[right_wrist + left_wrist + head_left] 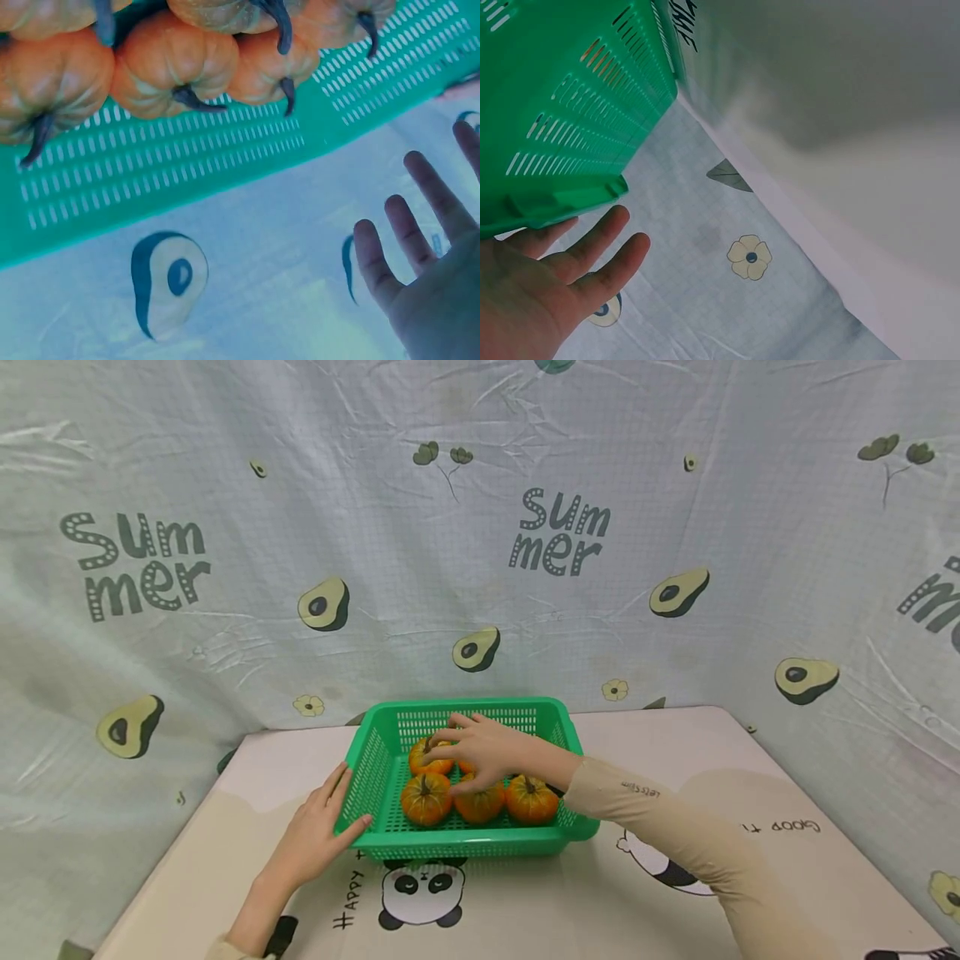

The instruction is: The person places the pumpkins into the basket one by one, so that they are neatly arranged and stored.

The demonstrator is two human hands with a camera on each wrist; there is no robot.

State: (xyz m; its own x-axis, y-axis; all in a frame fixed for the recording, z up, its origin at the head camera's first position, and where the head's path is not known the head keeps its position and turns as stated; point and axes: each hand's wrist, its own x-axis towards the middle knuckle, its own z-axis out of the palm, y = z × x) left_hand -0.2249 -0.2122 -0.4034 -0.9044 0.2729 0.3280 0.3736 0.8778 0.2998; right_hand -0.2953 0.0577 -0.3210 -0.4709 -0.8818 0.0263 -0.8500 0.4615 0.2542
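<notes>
A green plastic basket [480, 840] with slotted walls stands on the table and holds several small orange pumpkins [426, 799] with dark stems. My left hand [311, 835] rests at the basket's left rim, fingers straight and thumb spread toward the near corner. In the left wrist view, the left hand's fingers [604, 270] reach along the outside of the basket wall [577, 142]. Over the pumpkins hovers my right hand [491, 750], fingers spread, holding nothing. The right wrist view shows pumpkins [176, 64] close together and that hand [442, 292] apart from them. My right hand and forearm partly hide the back pumpkins.
A pale tablecloth [420, 897] with panda prints covers the table. Behind the basket hangs a light curtain [405, 635] printed with avocados and lettering, close to the table's back edge.
</notes>
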